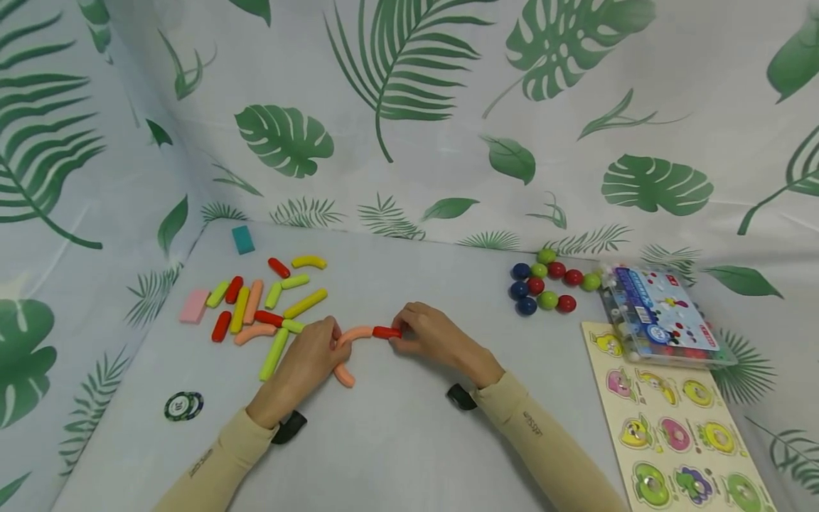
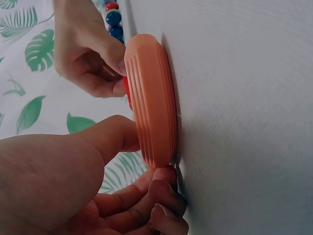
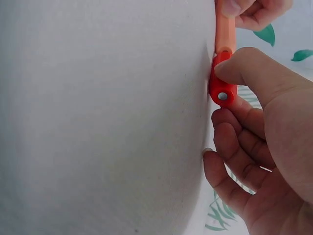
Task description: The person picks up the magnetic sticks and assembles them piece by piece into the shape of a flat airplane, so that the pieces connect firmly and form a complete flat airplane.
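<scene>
Pinching the curved orange piece (image 1: pixel 355 333), the left hand (image 1: pixel 307 363) steadies it on the worktop (image 1: pixel 409 427) mid-frame, so the right hand (image 1: pixel 431 338), pinching a red piece (image 1: pixel 387 332), meets its end.

Red piece (image 1: pixel 387 331), leaf-printed cloth (image 1: pixel 448 85)

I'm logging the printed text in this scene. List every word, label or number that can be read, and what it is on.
Nothing can be read for certain.
Left sleeve: small dark print, too blurred to read.
Right sleeve: small dark print, too blurred.
Plastic box: colourful label with writing, too small to read.
Puzzle board: pictures only, no legible words.
Poker chip: markings too small to read.
</scene>
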`<state>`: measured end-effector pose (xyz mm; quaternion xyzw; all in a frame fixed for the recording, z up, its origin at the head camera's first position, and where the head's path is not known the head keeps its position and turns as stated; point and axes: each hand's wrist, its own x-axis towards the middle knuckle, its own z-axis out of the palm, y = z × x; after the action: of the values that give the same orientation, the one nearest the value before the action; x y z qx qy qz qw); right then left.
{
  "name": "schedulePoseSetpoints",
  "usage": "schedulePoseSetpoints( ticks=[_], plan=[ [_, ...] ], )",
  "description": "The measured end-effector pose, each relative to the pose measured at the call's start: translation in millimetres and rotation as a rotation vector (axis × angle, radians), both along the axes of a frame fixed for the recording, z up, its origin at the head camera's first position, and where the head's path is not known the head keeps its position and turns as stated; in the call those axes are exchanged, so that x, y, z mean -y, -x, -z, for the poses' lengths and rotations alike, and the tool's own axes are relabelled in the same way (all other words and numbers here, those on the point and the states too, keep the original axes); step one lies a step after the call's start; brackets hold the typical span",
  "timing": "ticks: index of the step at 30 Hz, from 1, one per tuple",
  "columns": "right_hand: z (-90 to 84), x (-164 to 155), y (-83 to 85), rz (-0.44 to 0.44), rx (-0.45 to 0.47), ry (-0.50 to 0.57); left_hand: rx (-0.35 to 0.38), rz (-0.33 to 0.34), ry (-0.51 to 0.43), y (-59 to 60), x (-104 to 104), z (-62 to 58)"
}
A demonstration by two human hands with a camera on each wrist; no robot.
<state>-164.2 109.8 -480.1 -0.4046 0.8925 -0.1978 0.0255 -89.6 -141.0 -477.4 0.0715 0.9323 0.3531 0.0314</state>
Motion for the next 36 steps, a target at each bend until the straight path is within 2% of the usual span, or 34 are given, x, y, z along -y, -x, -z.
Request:
schedulePoseSetpoints(
  ticks=[7,13,17,23,29,32,36],
  plan=[
    [-0.6,-1.7,-2.1,0.009,0.007,0.015,-0.003,0.007,-0.013,1.4,-0.6,-0.9],
    [-0.9,-7.7,-3.0,0.103,0.085,0.042,0.033,-0.004,-0.02,3.3,-1.9,-1.1],
    [-4.0,-13.3,-3.5,0.128,0.154,0.117,0.054,-0.012,-0.041,3.4,-1.4,-1.9],
    [-4.1,-19.3,-2.3,0.131,0.212,0.21,0.048,-0.006,-0.051,2.0,-0.4,-2.3],
    [-4.6,-22.6,-1.0,0.091,0.163,0.261,0.045,-0.003,-0.053,1.7,-0.7,-1.2],
    [-6.2,-22.7,0.4,0.074,0.156,0.272,0.042,-0.006,-0.048,2.2,-0.9,-0.7],
    [-7.9,-19.2,2.5,0.054,0.19,0.255,0.039,-0.008,-0.049,2.1,-0.9,-0.9]
  ],
)
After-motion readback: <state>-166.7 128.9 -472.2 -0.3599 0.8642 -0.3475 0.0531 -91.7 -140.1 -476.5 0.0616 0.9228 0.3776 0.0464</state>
